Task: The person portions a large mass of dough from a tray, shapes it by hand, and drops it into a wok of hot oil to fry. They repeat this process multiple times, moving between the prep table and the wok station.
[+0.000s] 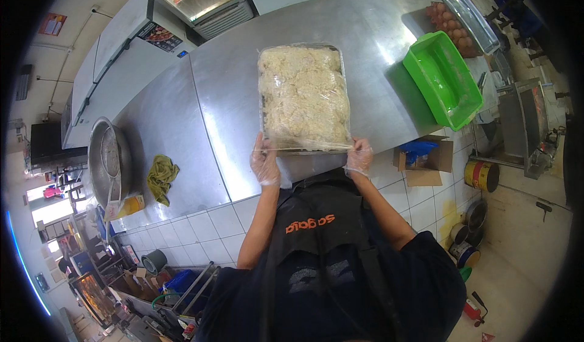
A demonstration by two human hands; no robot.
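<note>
A rectangular tray (344,63) piled with pale, crumb-coated food (303,91) sits on the stainless steel table (237,86). Clear plastic film (315,145) lies over the food and is gathered into a taut band along the tray's near edge. My left hand (265,163), in a clear disposable glove, pinches the film at the near left corner. At the near right corner my right hand (359,157), gloved the same way, grips the other end of the film.
To the right stand a bright green plastic tub (422,79) and brown eggs (451,25) beside a clear container (470,18). A large metal bowl (98,159), a yellow bottle (130,206) and a green cloth (162,177) are at the left. An open cardboard box (424,177) lies below the table's right edge.
</note>
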